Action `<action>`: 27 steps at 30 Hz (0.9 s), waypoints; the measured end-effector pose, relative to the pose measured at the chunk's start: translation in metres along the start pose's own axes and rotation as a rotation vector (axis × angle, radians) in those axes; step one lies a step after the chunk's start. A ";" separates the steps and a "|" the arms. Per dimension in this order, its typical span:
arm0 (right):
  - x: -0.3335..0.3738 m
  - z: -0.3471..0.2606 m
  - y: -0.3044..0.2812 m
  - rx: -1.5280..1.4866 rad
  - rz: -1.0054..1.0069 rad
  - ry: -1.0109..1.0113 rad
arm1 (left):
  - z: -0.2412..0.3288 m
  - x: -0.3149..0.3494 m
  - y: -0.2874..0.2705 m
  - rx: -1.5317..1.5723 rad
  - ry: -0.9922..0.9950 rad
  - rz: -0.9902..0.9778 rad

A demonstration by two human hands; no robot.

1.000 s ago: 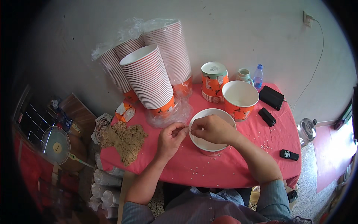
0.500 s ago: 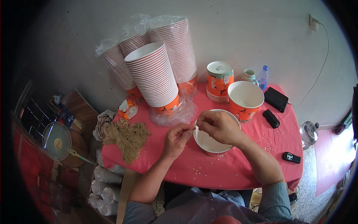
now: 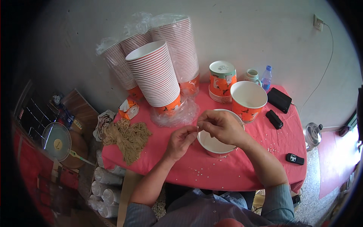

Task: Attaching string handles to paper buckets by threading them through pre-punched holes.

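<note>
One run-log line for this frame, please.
left hand: pinching at bucket rim | right hand: over paper bucket, fingertips meeting left | beside: string bundle, bucket stacks

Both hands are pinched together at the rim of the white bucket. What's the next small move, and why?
Probably finish working the rim where the fingers meet: the left hand and right hand pinch at the near edge of the white paper bucket. What they pinch is too small to tell.

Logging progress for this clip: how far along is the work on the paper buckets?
Done: apparently one orange paper bucket standing apart, though no handle is visible on it. In hand: the left hand and right hand meet at the rim of the white-lined paper bucket; anything pinched is too small to tell. Left: tall nested stacks of striped buckets and the pile of tan cord.
</note>
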State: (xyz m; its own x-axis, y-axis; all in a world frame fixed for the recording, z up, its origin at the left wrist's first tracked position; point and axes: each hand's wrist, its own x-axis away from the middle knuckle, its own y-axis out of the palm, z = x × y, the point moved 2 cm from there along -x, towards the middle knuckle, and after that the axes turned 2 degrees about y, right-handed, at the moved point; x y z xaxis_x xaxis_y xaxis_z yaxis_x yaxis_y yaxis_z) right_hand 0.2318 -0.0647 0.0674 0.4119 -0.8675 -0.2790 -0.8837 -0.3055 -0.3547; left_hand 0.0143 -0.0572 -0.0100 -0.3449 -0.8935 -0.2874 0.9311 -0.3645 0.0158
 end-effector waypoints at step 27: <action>-0.001 0.010 0.002 -0.220 -0.115 -0.040 | -0.015 -0.001 -0.003 0.151 -0.076 0.095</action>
State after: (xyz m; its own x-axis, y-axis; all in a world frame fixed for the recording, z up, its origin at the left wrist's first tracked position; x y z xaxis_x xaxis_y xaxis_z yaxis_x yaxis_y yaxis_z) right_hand 0.2323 -0.0605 0.0584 0.5174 -0.8070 -0.2847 -0.8557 -0.4834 -0.1847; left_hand 0.0138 -0.0515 -0.0245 -0.2693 -0.9409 -0.2052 0.9335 -0.3074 0.1844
